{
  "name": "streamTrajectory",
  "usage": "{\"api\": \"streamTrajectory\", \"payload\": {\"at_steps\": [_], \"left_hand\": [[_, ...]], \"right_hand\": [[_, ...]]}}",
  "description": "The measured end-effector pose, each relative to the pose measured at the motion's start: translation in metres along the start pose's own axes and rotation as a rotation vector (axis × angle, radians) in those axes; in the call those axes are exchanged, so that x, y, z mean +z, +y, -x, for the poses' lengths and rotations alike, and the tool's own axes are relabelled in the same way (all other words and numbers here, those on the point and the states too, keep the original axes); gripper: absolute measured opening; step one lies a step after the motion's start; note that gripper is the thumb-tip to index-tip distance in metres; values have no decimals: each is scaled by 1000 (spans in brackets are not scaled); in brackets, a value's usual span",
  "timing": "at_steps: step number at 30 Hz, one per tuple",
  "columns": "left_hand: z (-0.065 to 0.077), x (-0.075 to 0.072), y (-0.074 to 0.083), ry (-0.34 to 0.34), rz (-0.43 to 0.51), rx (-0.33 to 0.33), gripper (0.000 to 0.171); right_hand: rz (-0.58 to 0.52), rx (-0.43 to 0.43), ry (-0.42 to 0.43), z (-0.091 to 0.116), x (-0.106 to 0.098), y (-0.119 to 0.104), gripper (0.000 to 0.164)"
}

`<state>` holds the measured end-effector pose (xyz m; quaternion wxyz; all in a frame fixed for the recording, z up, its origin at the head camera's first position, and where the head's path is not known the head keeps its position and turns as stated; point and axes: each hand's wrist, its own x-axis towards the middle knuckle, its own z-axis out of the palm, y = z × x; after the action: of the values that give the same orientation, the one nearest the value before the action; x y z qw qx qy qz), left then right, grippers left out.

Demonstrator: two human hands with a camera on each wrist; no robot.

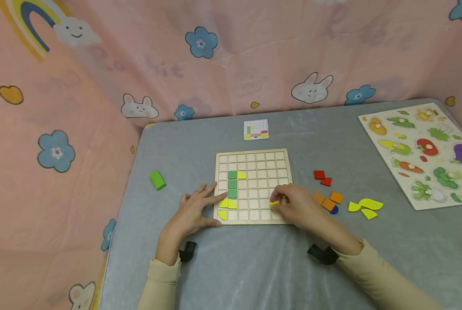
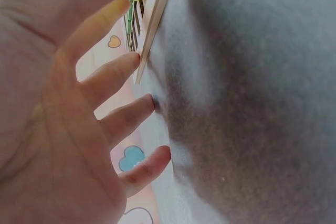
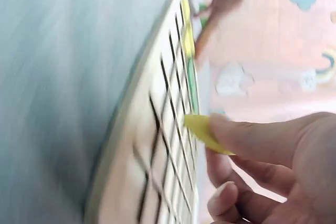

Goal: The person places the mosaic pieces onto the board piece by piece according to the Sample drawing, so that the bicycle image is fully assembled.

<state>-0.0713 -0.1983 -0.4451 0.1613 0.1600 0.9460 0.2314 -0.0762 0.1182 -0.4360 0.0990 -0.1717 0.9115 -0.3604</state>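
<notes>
A wooden grid board (image 1: 256,189) lies on the table, with green squares (image 1: 232,184) in a column and several yellow quarter-round pieces (image 1: 232,204) in its left cells. My left hand (image 1: 192,211) rests at the board's left edge, fingers spread, the index finger reaching over the yellow pieces and the thumb at the lower left corner. Over the board's right side, my right hand (image 1: 298,206) pinches a yellow piece (image 3: 202,129) between thumb and fingers. In the right wrist view that piece is held tilted above the grid.
A small pattern card (image 1: 256,130) lies behind the board. A green block (image 1: 158,180) sits to the left. To the right are red pieces (image 1: 319,175), orange squares (image 1: 336,197), a blue piece (image 1: 334,209) and loose yellow pieces (image 1: 370,203). A vegetable puzzle board (image 1: 409,172) lies far right.
</notes>
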Motion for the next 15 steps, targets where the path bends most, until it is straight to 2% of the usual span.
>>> {"api": "streamTrajectory", "payload": {"at_steps": [8,15], "left_hand": [[1,0,0,1,-5,3,77],[2,0,0,13,17,9,79]], "right_hand": [[-200,26,-17,-29,44,-24,11],[-202,50,-30,-39,70,-44,8]]}}
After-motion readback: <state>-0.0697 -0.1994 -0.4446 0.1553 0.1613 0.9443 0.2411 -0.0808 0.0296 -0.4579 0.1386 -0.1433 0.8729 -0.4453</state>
